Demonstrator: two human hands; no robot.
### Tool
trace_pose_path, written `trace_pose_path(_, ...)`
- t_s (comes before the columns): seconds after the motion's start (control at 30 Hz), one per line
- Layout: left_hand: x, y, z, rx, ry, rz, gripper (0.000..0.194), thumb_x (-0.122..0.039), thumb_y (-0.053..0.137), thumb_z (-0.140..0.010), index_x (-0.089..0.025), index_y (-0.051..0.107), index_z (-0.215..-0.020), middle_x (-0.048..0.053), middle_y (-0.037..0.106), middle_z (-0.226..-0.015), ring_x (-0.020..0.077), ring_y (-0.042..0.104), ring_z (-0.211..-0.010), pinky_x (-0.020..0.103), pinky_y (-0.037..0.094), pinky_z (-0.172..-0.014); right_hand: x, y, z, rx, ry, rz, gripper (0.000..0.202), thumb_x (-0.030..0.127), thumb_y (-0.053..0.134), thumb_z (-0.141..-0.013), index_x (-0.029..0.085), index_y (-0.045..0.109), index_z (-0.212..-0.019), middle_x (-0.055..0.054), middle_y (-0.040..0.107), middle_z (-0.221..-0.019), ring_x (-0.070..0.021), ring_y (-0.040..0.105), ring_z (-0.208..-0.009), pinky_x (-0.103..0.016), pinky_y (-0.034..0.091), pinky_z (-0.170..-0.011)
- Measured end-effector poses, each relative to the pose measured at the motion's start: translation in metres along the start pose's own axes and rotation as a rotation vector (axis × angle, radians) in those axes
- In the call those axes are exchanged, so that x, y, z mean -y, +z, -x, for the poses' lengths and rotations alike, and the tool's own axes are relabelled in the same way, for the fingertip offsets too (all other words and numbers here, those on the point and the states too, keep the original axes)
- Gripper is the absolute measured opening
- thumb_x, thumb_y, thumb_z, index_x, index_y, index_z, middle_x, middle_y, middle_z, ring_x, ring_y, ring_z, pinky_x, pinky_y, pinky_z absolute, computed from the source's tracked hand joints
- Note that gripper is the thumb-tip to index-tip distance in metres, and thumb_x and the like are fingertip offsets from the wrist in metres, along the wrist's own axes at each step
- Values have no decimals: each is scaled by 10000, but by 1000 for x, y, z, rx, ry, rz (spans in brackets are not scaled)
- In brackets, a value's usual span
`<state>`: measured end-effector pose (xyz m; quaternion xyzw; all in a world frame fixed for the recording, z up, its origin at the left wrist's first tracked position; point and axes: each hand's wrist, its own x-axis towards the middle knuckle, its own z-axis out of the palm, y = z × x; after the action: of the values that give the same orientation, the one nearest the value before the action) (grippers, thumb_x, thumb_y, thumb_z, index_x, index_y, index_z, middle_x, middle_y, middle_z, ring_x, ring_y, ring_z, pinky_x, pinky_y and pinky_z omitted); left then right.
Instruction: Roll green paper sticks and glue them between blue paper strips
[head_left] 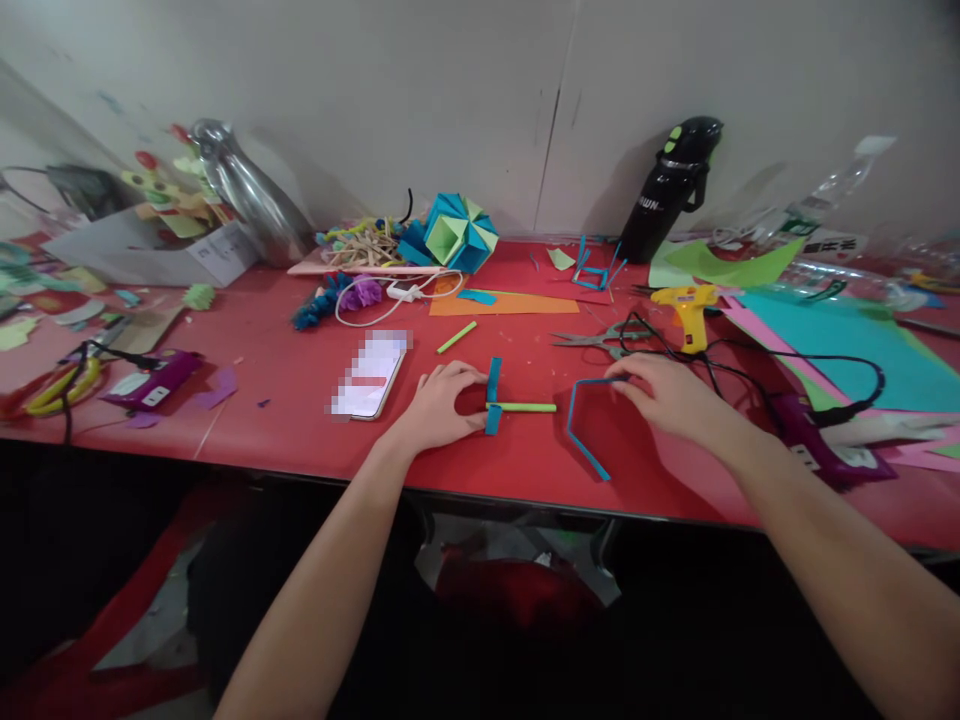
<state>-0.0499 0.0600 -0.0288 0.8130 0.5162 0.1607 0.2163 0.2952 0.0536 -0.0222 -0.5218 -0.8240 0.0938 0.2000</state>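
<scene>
My left hand (442, 405) rests on the red table, its thumb and fingertips at the edge of a blue paper piece (494, 380), which lies across one end of a green paper stick (529, 408). At the right, my right hand (651, 392) pinches the upper end of a thin blue bent strip (572, 410), whose lower end points toward the table's front edge. A second green stick (457, 337) lies farther back. Left of my left hand is a phone (382, 380) with a lit screen.
Scissors (592, 340) and a yellow glue gun (691, 312) with black cables lie behind my right hand. A black bottle (666, 195) stands by the wall. Colored paper (847, 345) covers the right side. A blue-green paper ball (459, 235) sits at the back; a purple power strip (154, 382) is at left.
</scene>
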Motion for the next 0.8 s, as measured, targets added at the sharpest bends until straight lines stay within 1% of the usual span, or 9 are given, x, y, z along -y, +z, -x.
trace_pose_path(0.17, -1, 0, 0, 13, 2, 5, 510, -493, 690, -751, -286, 600, -1208, 67, 543, -1347, 343, 501, -1242, 633, 254, -1104, 12, -20, -8, -7, -24, -127, 273, 316, 448, -949, 267, 696, -1053, -76, 623, -1016, -229, 628, -901, -398, 512, -822)
trace_pose_path(0.27, -1, 0, 0, 5, 5, 4, 525, -511, 690, -750, -285, 597, -1214, 67, 544, -1342, 341, 503, -1242, 631, 248, -1111, 15, -26, -16, 19, -59, -136, 302, 306, 416, -959, 274, 705, -1040, -80, 612, -1027, -236, 623, -939, -412, 503, -869)
trace_pose_path(0.37, 0, 1, 0, -3, 4, 3, 522, -536, 675, -759, -281, 600, -1209, 67, 548, -1339, 337, 505, -1241, 614, 261, -1112, 19, -25, -24, 48, -87, -124, 301, 304, 416, -956, 283, 693, -1074, -78, 618, -1044, -247, 627, -957, -430, 503, -893)
trace_pose_path(0.47, 0, 0, -1, -6, 7, 5, 511, -543, 670, -762, -280, 602, -1195, 59, 559, -1328, 332, 507, -1238, 599, 289, -1099, 24, -19, -28, 54, -88, -98, 343, 310, 454, -941, 309, 617, -1243, -75, 626, -1117, -254, 633, -958, -433, 520, -857)
trace_pose_path(0.57, 0, 0, -1, -16, 9, 1, 527, -557, 670, -758, -276, 601, -1198, 58, 565, -1317, 332, 508, -1236, 588, 319, -1083, 30, -15, -28, -2, -55, -113, 421, 312, 486, -928, 307, 537, -1346, -80, 630, -1126, -246, 633, -922, -421, 536, -813)
trace_pose_path(0.7, -1, 0, 0, -27, 15, -9, 525, -534, 676, -758, -264, 600, -1201, 62, 558, -1329, 332, 509, -1236, 589, 332, -1073, 32, -12, -25, -88, 2, -188, 399, 315, 532, -905, 266, 565, -1300, -76, 645, -1052, -213, 619, -785, -395, 556, -722)
trace_pose_path(0.8, -2, 0, 0, -23, 7, -9, 521, -531, 679, -754, -265, 603, -1195, 64, 557, -1332, 339, 507, -1241, 604, 322, -1076, 33, -13, -21, -129, 20, -216, 360, 322, 554, -897, 260, 594, -1249, -76, 651, -1059, -214, 629, -785, -397, 558, -709)
